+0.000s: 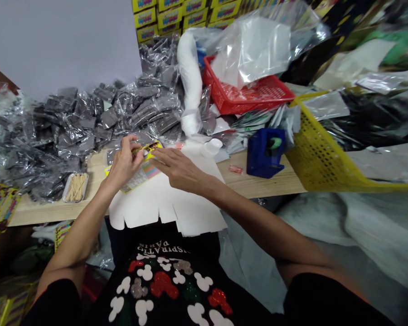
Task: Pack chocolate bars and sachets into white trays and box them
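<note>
A yellow printed package (143, 178) with coloured stripes lies slanted over white card sheets (193, 208) at the front of the table. My left hand (126, 160) grips its upper part, thumb and fingers curled together near a small white spot. From the right, my right hand (177, 167) lays bent fingers on the upper right end of the same package. The fingertips of both hands almost meet there. Whether the package is a box or a flat card I cannot tell, since my hands cover part of it.
Plastic-wrapped dark grey pieces (105, 117) heap up behind. A tray of wooden sticks (76, 187) stands at left. To the right are a white roll (190, 81), a red basket (238, 105), a blue tape dispenser (265, 154) and a yellow basket (313, 154). Yellow boxes (170, 18) are stacked behind.
</note>
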Action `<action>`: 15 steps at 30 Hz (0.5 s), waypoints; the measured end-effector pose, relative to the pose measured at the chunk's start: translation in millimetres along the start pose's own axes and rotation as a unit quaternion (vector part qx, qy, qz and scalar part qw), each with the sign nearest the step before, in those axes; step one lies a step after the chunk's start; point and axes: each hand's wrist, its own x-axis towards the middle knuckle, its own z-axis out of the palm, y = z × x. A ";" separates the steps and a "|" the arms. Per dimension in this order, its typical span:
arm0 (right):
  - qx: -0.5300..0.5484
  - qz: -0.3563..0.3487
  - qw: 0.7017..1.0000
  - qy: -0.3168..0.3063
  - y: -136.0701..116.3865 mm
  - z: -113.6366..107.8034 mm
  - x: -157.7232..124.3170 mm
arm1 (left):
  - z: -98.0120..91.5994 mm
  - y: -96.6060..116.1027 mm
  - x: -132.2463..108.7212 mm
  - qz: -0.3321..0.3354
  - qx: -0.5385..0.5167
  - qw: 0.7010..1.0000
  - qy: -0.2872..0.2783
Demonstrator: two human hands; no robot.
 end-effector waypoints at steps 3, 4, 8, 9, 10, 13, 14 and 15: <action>-0.011 0.012 1.000 0.008 -2.7 -0.2 3.1 | -0.8 0.5 0.9 0.008 0.004 1.000 -0.004; -0.013 0.013 1.000 0.015 -3.2 -0.7 5.4 | -1.2 0.6 0.9 0.011 0.004 1.000 -0.007; -0.002 0.021 1.000 0.008 -4.1 -2.8 16.3 | -0.6 0.1 -1.0 0.015 0.010 1.000 -0.007; -0.004 0.027 1.000 -0.001 -4.5 -2.8 19.0 | 0.2 0.1 -1.9 0.013 0.015 1.000 -0.004; -0.008 0.036 0.999 -0.010 -5.2 -2.5 21.3 | 1.0 0.3 -3.0 0.012 0.019 1.000 -0.001; -0.018 0.058 0.998 -0.026 -8.2 -0.2 25.2 | 1.9 1.9 -6.5 0.010 0.025 1.000 0.007; -0.016 0.060 0.998 -0.022 -9.2 0.8 24.9 | 1.4 2.6 -7.3 0.009 0.023 1.000 0.011; -0.011 0.059 0.998 -0.013 -10.0 1.9 23.7 | 0.5 3.2 -7.7 0.008 0.019 1.000 0.016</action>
